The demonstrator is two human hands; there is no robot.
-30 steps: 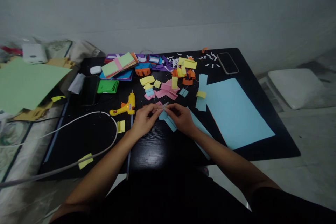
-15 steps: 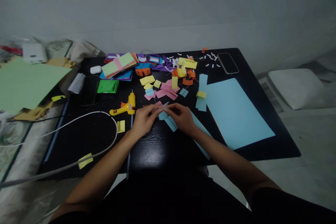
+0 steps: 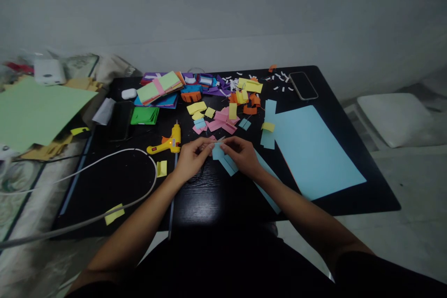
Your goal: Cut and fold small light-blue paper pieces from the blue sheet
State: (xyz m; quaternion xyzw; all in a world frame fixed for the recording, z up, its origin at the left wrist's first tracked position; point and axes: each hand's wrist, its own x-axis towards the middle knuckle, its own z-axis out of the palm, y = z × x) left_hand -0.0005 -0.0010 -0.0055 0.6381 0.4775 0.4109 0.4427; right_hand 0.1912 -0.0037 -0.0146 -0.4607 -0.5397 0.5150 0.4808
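Observation:
Near the middle of the black table, my left hand [image 3: 192, 159] and my right hand [image 3: 241, 154] face each other. Both pinch a small piece of light blue paper [image 3: 218, 151] between thumb and fingers, one at each side. A pale pointed tip, perhaps of scissors, shows just behind the fingers; the rest is hidden. Beneath the right fingers lies a folded light blue paper strip [image 3: 228, 166]. Left of my left hand rests a yellow hot glue gun [image 3: 170, 140]. Behind the hands are pink paper pieces [image 3: 223, 121] and yellow paper pieces [image 3: 196, 108].
A large light blue sheet [image 3: 316, 153] covers the table's right side, with a phone [image 3: 303, 85] behind it. White cable [image 3: 153, 181] loops across the left. Bundled coloured papers [image 3: 161, 87] and green paper [image 3: 145, 115] sit at the back left. A white stool [image 3: 393, 118] stands to the right.
The light blue piece between my hands now lies flatter and shows more of its face. My fingers have shifted slightly apart, and the pale tip behind them shows less.

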